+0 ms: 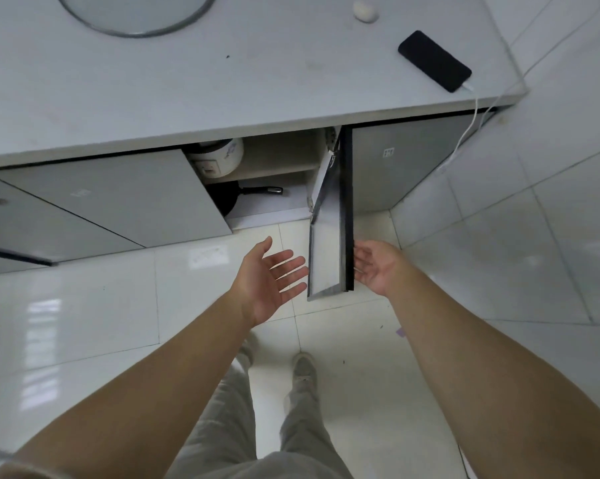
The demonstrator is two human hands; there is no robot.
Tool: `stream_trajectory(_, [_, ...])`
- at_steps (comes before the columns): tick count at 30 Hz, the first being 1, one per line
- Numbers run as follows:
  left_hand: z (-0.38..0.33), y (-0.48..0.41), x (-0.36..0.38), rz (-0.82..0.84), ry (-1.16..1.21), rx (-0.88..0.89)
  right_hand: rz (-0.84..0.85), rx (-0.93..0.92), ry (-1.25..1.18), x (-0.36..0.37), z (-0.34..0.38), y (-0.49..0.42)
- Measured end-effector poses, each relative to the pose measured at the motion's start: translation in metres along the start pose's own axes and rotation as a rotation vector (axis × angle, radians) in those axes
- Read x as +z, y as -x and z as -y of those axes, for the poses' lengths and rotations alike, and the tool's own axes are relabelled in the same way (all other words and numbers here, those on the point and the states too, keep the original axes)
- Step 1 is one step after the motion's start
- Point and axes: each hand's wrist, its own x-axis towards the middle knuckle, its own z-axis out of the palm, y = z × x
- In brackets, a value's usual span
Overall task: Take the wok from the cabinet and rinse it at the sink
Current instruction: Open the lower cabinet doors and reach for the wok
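Observation:
A black wok (226, 198) lies on the lower shelf of the open cabinet, its dark handle (264, 190) pointing right; its left part is hidden behind a closed door. The cabinet door (329, 243) stands swung out toward me. My left hand (269, 278) is open, palm up, just left of the door's lower edge, holding nothing. My right hand (376, 266) is open on the door's right side, fingers at its dark edge. No sink shows in this view.
A white rice cooker (217, 157) sits on the upper shelf. On the grey countertop (222, 84) lie a black phone (434, 60) with a white cable, a small white object (364, 11) and a round glass lid (136, 15). A tiled wall stands at right.

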Motion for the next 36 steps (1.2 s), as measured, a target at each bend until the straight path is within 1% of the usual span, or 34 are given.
stream_trajectory(4, [0.007,-0.005,0.012,0.007,-0.034,-0.012,0.015,-0.03,-0.02,-0.017,0.004,0.005])
stream_trajectory(6, [0.009,-0.006,0.018,0.01,-0.058,-0.016,0.002,-0.067,0.014,-0.023,0.007,0.005])
stream_trajectory(8, [0.01,-0.006,0.023,0.012,-0.074,-0.018,-0.031,-0.1,0.077,-0.028,0.011,0.004])
stream_trajectory(13, [0.009,-0.005,0.032,0.013,-0.092,-0.01,-0.199,-0.189,0.149,-0.035,0.021,0.006])
stream_trajectory(16, [0.009,-0.005,0.033,0.008,-0.093,-0.006,-0.227,-0.243,0.168,-0.038,0.022,0.009])
stream_trajectory(25, [0.001,-0.006,0.028,0.016,-0.071,-0.015,-0.287,-0.36,0.348,-0.023,0.013,0.013])
stream_trajectory(27, [-0.006,-0.008,0.025,0.023,-0.073,-0.018,-0.326,-0.398,0.425,-0.017,0.014,0.015])
stream_trajectory(29, [-0.009,-0.009,0.024,0.027,-0.068,-0.014,-0.401,-0.465,0.556,-0.015,0.013,0.016])
stream_trajectory(32, [-0.019,-0.012,0.018,0.032,-0.045,-0.011,-0.533,-0.637,0.803,0.0,0.011,0.02])
stream_trajectory(34, [-0.027,-0.013,0.011,0.033,-0.023,-0.006,-0.51,-0.74,0.912,0.02,0.012,0.03])
stream_trajectory(36, [-0.035,-0.015,0.003,0.029,0.002,-0.003,-0.392,-0.797,0.935,0.046,0.012,0.039])
